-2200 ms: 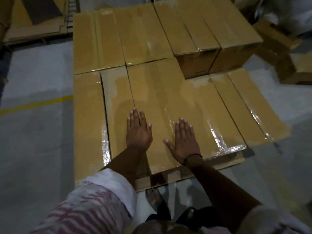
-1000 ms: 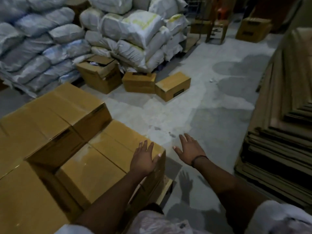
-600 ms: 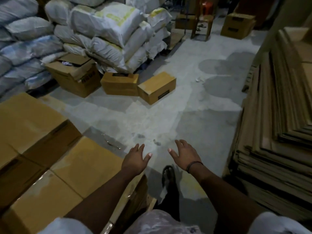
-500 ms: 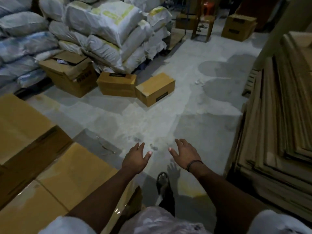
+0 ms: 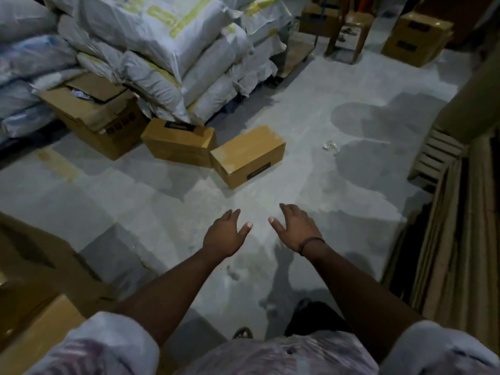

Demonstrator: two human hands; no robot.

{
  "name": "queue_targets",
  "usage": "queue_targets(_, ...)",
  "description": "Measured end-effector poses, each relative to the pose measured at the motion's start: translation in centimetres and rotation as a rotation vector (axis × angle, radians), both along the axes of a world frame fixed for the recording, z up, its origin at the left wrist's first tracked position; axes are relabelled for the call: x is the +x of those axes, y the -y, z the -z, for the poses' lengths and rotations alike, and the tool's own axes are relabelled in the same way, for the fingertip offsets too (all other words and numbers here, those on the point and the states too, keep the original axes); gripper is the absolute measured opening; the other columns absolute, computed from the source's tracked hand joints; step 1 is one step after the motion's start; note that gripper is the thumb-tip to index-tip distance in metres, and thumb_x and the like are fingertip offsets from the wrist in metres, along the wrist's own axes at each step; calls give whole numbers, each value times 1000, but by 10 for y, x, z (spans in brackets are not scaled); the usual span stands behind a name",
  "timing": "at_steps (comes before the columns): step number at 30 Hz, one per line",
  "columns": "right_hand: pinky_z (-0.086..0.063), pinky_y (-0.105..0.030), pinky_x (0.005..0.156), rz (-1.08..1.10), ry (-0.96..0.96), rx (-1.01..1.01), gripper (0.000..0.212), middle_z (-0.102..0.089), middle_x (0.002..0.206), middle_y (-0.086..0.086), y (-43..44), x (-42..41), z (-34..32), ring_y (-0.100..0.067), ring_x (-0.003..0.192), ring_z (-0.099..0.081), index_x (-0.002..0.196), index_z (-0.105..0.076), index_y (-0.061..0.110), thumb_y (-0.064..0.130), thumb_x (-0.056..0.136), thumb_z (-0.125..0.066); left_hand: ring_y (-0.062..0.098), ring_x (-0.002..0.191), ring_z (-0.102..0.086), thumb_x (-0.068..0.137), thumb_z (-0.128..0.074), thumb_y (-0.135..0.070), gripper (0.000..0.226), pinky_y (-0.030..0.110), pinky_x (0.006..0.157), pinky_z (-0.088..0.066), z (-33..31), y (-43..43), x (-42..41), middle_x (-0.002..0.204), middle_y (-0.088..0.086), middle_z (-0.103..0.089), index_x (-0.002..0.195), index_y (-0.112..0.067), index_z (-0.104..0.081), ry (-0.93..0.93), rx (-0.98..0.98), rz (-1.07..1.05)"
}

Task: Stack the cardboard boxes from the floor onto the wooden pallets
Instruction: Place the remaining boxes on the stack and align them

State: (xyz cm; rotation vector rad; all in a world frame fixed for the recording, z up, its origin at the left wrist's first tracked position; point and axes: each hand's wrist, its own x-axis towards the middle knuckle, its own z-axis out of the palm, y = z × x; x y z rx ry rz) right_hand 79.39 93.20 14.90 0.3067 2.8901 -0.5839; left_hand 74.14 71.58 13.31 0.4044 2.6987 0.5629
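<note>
Two sealed cardboard boxes lie on the grey floor ahead: the nearer box [image 5: 247, 155] is turned at an angle, and the second box [image 5: 178, 142] touches it on the left. My left hand [image 5: 226, 234] and my right hand [image 5: 296, 228] are held out in front of me above the bare floor, fingers apart, holding nothing, well short of the boxes. Stacked boxes [image 5: 32, 288] on the pallet show at the lower left edge; the pallet itself is hidden.
White sacks [image 5: 173, 50] are piled high at the back left, with an open carton [image 5: 94, 115] in front of them. Flattened cardboard sheets [image 5: 460, 239] stand stacked along the right. More boxes [image 5: 416, 36] and a stool [image 5: 349, 28] are at the far back.
I turned away from the pallet stack, where both hands lay flat on a box. The hands lifted off and now hang free as the floor boxes come nearer.
</note>
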Motion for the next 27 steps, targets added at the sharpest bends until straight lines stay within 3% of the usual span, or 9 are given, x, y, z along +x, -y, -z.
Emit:
queue_targets(11,-38,-47,109,-211,77,2,71,-37,157,-11,-175,-266,18,-35,138,-41,155,-34,18,63,100,-37,33,142,-45,92,-26,-78,91,47,115,-40,29,-160,-214,160,11,-41,157,-16,-38,71,27,-243)
queue_targets(18,-45,-46,102,-467,124,148,67,-43,151,-15,-248,-439,11,-38,129,-47,151,-38,15,60,100,-42,34,124,-60,86,-23,-89,98,46,99,-53,49,-224,-336,141,13,-60,146,-17,-50,79,199,-516)
queue_targets(20,-48,-46,98,-533,127,162,65,-47,148,-14,-255,-486,17,-37,126,-50,148,-40,16,58,99,-44,33,131,-56,91,-31,-84,91,44,107,-48,51,-242,-367,147,12,-56,148,-15,-49,150,221,-569)
queue_targets(23,-45,-46,103,-685,157,203,68,-38,156,-12,-261,-562,33,-37,133,-45,154,-33,19,56,99,-46,33,141,-46,103,-46,-59,74,38,112,-38,74,-256,-422,154,18,-47,152,-4,-43,241,213,-633)
queue_targets(27,-41,-45,107,-776,218,296,70,-30,161,-13,-265,-670,58,-37,138,-40,157,-27,19,52,100,-48,35,136,-52,102,-43,-63,78,41,109,-44,113,-263,-507,148,21,-54,150,-2,-46,314,295,-737)
